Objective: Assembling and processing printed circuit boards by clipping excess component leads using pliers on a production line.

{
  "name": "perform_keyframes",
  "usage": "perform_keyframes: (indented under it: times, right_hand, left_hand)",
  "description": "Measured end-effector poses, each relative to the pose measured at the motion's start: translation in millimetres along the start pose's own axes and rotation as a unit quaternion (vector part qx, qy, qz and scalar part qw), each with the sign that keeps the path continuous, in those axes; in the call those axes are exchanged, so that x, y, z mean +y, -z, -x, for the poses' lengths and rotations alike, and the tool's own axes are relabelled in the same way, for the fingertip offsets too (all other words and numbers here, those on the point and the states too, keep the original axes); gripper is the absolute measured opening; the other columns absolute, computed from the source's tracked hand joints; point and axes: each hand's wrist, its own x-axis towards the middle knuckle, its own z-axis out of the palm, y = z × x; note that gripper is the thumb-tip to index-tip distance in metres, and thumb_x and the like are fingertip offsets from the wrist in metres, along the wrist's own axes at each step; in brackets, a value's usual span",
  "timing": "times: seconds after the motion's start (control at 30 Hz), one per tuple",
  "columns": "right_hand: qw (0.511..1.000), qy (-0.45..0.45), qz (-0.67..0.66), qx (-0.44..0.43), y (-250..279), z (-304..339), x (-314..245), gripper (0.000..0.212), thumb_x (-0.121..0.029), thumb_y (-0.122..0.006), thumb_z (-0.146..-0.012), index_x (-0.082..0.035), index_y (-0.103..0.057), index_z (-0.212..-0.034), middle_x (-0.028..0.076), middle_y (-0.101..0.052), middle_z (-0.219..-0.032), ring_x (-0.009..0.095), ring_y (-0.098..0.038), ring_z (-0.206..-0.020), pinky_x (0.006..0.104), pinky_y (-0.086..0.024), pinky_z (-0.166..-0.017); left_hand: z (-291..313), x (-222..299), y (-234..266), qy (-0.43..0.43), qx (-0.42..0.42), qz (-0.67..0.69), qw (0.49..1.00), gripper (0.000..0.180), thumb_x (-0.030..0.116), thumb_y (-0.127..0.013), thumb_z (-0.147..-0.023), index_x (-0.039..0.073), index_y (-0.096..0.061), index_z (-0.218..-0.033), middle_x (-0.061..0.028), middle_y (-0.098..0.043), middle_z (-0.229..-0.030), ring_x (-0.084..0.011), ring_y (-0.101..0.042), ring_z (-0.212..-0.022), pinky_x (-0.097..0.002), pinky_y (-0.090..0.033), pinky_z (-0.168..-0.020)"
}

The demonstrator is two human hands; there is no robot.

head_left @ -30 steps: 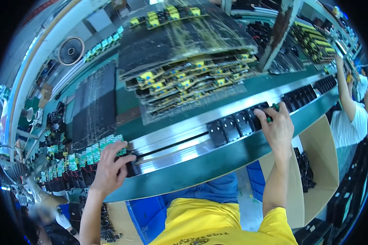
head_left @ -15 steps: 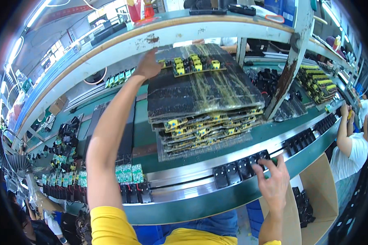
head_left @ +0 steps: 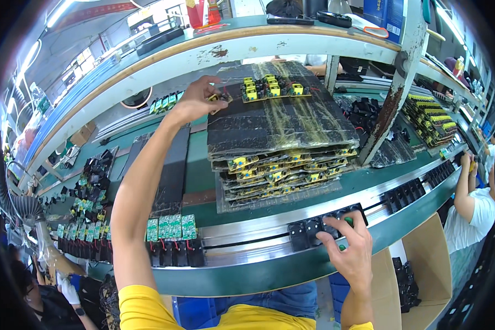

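My left hand [head_left: 195, 103] reaches to the left edge of the black board stack [head_left: 286, 126]. Its fingers are closed on a small circuit board [head_left: 219, 101] with yellow and dark parts. Just right of it, a row of circuit boards with yellow transformers [head_left: 269, 88] lies on the top sheet. My right hand [head_left: 353, 247] is over the metal rail, curled around a green object [head_left: 348, 221], mostly hidden by the fingers, perhaps a tool handle. Its thumb and forefinger touch a row of black plastic cases [head_left: 298, 237] on the rail.
On the rail's left stand black cases wired to green circuit boards [head_left: 170, 226]. More black cases [head_left: 404, 197] sit farther right. A rusty shelf post [head_left: 388, 115] rises beside the stack. A cardboard box [head_left: 432, 258] stands below right. Another person [head_left: 470, 220] works at the far right.
My left hand has drawn back slightly, and a small circuit board now shows in its fingers. My right hand has moved a little left along the black cases.
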Motion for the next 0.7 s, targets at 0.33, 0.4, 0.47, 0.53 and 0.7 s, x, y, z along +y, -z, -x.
perform_keyframes:
  times: [0.33,0.4,0.47,0.53,0.7]
  right_hand:
    - [0.945,0.04,-0.319,-0.051,-40,-25,-72,0.033,-0.011,-0.092,-0.088,-0.003,-0.086,-0.119,0.005,-0.06,-0.113,0.015,-0.051,-0.09,0.0292,-0.044,-0.077]
    - [0.937,0.051,-0.341,-0.055,-44,-22,-72,0.031,-0.011,-0.092,-0.089,-0.002,-0.086,-0.118,0.005,-0.06,-0.113,0.014,-0.05,-0.091,0.0283,-0.043,-0.077]
    - [0.948,0.058,-0.312,-0.013,-46,-17,-69,0.027,-0.008,-0.089,-0.09,-0.003,-0.087,-0.116,0.007,-0.06,-0.113,0.016,-0.051,-0.091,0.0287,-0.043,-0.077]
    - [0.957,0.064,-0.282,0.032,-47,-13,-61,0.024,-0.005,-0.086,-0.09,-0.004,-0.089,-0.114,0.008,-0.061,-0.112,0.018,-0.052,-0.091,0.0292,-0.043,-0.076]
    - [0.965,0.086,-0.246,0.039,-30,2,-31,0.014,-0.007,-0.081,-0.095,-0.004,-0.089,-0.106,0.009,-0.061,-0.111,0.019,-0.052,-0.09,0.0304,-0.042,-0.076]
  left_hand:
    - [236,142,-84,-0.185,-0.105,0.059,0.975,0.11,0.001,-0.083,-0.093,0.002,-0.02,-0.184,-0.0198,-0.071,-0.134,-0.0327,-0.074,-0.114,-0.0404,-0.065,-0.094]
    - [243,142,-89,-0.23,-0.077,0.054,0.969,0.108,0.003,-0.082,-0.092,0.0,-0.023,-0.182,-0.0219,-0.069,-0.133,-0.0341,-0.073,-0.109,-0.0412,-0.064,-0.089]
    - [247,143,-98,-0.259,-0.053,0.045,0.963,0.105,0.005,-0.082,-0.091,-0.001,-0.026,-0.18,-0.0228,-0.068,-0.132,-0.0346,-0.072,-0.105,-0.0416,-0.063,-0.085]
    - [256,151,-108,-0.221,-0.053,0.026,0.973,0.076,0.008,-0.079,-0.094,-0.001,-0.047,-0.162,-0.0198,-0.069,-0.124,-0.0338,-0.069,-0.092,-0.0409,-0.059,-0.076]
    - [254,162,-105,-0.12,-0.175,0.144,0.967,0.035,0.009,-0.075,-0.093,-0.003,-0.06,-0.122,-0.0209,-0.069,-0.106,-0.0371,-0.067,-0.081,-0.0464,-0.057,-0.069]
